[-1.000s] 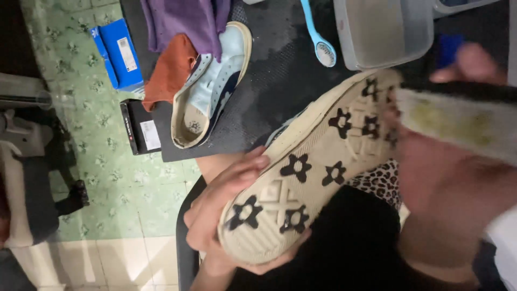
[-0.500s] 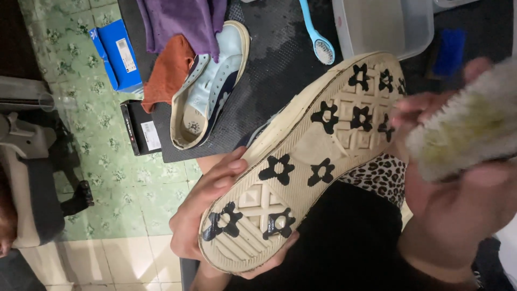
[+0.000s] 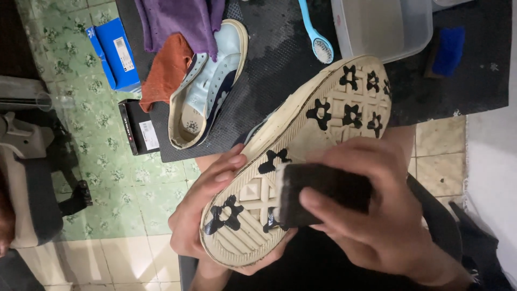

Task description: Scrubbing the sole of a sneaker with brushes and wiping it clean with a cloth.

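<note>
Two hands, two shoes. Upturned sneaker [image 3: 301,156] held sole-up over the lap, cream sole stamped with black flower marks, about eight in view. Left hand [image 3: 207,215] wrapped around the heel end, fingers gripping its edge. Right hand [image 3: 371,210] clasped on one dark scrubbing brush [image 3: 323,191], pressed flat against the middle of the sole. Second sneaker [image 3: 207,89], pale blue, lying on its side on the black mat [image 3: 280,59], well apart from the held one. Two cloths beside it: one purple cloth [image 3: 177,21] draped over its toe end, one rust-orange cloth [image 3: 167,70] touching its side. One light-blue handled brush [image 3: 318,37] and one clear plastic tub [image 3: 382,27] on the mat. One blue box [image 3: 116,54] and one black box [image 3: 137,126] on the green tiled floor [image 3: 107,178].
</note>
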